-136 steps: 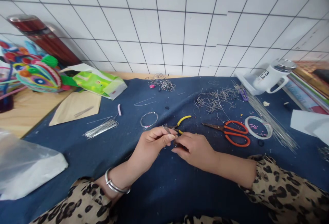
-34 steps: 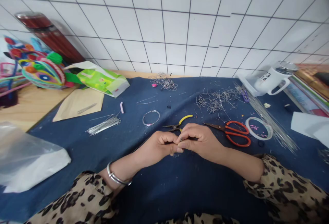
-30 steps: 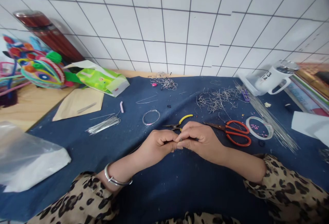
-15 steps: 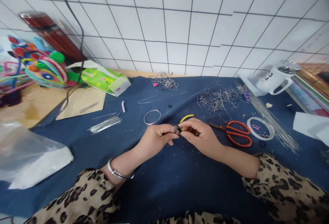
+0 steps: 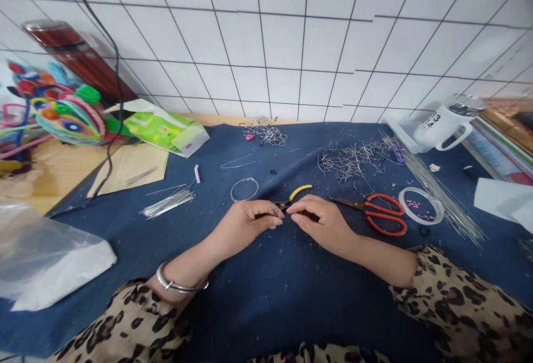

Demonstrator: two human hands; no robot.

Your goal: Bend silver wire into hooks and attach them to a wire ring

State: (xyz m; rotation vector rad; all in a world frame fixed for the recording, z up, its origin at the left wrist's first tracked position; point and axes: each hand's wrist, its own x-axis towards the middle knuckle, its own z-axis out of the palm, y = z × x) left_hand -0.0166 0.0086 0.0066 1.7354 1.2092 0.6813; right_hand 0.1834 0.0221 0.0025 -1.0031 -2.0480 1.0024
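Observation:
My left hand (image 5: 247,227) is closed, thumb and index finger pinching a small grey piece of twisted wire (image 5: 275,211). Just to the right, my right hand (image 5: 325,221) has its thumb and index finger brought together at the tips; whatever they hold is too small to make out. Right behind both hands lies a pair of pliers with a yellow handle (image 5: 300,190), its other parts mostly hidden by the hands. A thin wire ring (image 5: 245,189) rests on the blue cloth (image 5: 266,296) behind my left hand. Red-handled scissors (image 5: 385,214) lie beyond my right hand.
A bundle of short wires (image 5: 169,202) lies at left, near a clear plastic bag (image 5: 62,263). Tangled wire (image 5: 352,160) is spread at the back right. A round dish (image 5: 421,206) with pink beads, long straight wires (image 5: 449,202) and a white mug (image 5: 443,127) are at right.
My fingertips have drawn slightly apart, with a small gap between the hands. More of the pliers shows behind them. The whole view has shifted a little.

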